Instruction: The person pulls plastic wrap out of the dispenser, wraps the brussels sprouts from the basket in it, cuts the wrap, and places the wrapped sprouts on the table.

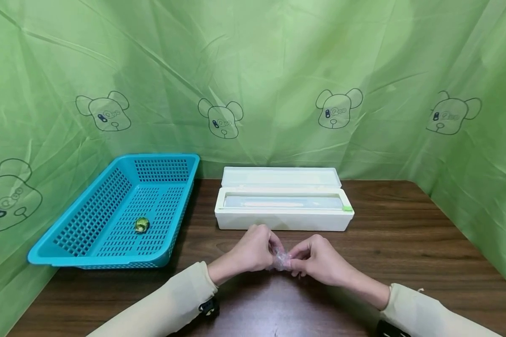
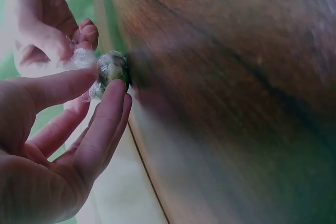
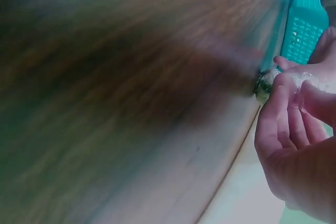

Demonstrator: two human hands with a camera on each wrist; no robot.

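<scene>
Between both hands is a small green Brussels sprout (image 2: 114, 70) wrapped in clear plastic wrap (image 1: 281, 259), just above the table. My left hand (image 1: 253, 249) pinches the wrapped sprout between thumb and fingers. From the other side, my right hand (image 1: 322, 261) pinches the gathered wrap with thumb and fingertips. The left wrist view shows the film bunched toward the right hand (image 2: 44, 22). In the right wrist view the sprout (image 3: 262, 86) is partly hidden by the fingers. Just beyond the hands stands a white plastic wrap dispenser (image 1: 284, 220), its lid (image 1: 281, 177) raised.
A blue perforated basket (image 1: 101, 260) stands on the left, with one more Brussels sprout (image 1: 141, 225) inside. On the dispenser's right end sits a green slider (image 1: 347, 208). A green curtain (image 1: 274, 61) closes off the back and sides of the brown wooden table (image 1: 409, 243).
</scene>
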